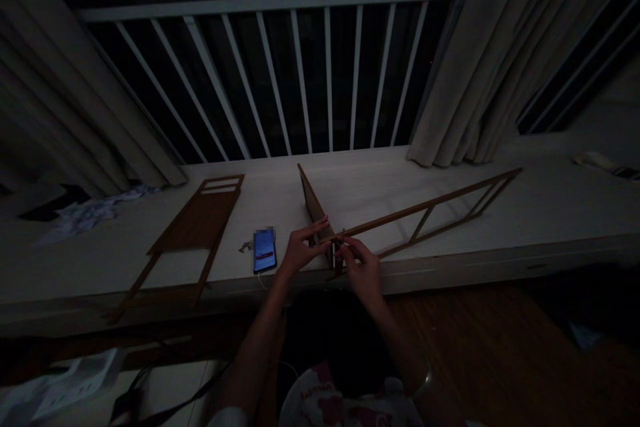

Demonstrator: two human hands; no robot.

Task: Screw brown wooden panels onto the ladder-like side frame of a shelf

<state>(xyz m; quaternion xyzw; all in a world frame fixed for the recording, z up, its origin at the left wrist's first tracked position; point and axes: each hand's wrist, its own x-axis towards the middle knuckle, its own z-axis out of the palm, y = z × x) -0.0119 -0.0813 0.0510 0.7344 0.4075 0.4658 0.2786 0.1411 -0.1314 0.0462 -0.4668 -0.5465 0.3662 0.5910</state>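
A wooden ladder-like frame (425, 207) slants across the white ledge, its near end meeting a wooden panel (314, 204) that stands on edge. My left hand (301, 248) grips this joint, thumb below and fingers stretched along the panel. Close on its right, my right hand (361, 268) pinches at the same joint from the other side. Whatever small thing its fingertips hold is too dark to make out. Left of my hands lies a phone (265, 255) with a lit screen and a cable, beside a few small metal-looking parts (245, 246).
Another wooden piece with a panel and slats (203, 214) lies at the left, its legs over the edge of the ledge (280, 180). White railing (327, 74) and curtains (465, 60) stand behind. Crumpled cloth or paper (90, 214) lies far left. Wooden floor (465, 340) shows below.
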